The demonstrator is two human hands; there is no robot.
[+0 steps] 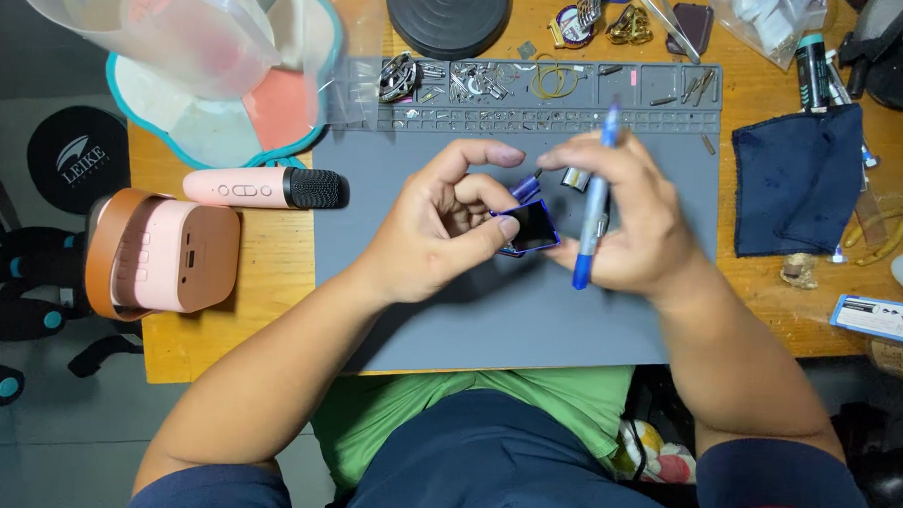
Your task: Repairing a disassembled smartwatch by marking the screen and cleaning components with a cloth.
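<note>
- Left hand (443,224) pinched a small rectangular watch case (530,229): thumb on the near edge, index curled over the top, other fingers bunched beneath.
- Watch case: dark glossy face, blue-purple rim, held tilted just above the middle of the grey work mat (489,325), between both hands.
- A short purple strap stub (526,188) stuck up from the case's far end, w/ a small silvery piece (576,178) just beside it; couldn't tell if the two touched.
- Right hand (633,225) gripped a blue pen-style tool (595,204) roughly upright, fingers wrapped & pressed together round its shaft, fingertips near the case's right edge. Tool's top stuck out above the knuckles, bottom end below the palm.
- Mat's far strip had tray slots w/ small metal parts (477,83), watch links and a yellowish ring.
- Left of mat on the wooden desk (228,336): pink microphone (264,187) w/ black head, lying flat; near it a pink speaker (171,256) w/ a brown strap.
- Right of mat: folded dark blue cloth (796,181), yellow-handled pliers beyond it.
- Far edge: black round base (448,14), clear plastic jug (170,19) at far left.
</note>
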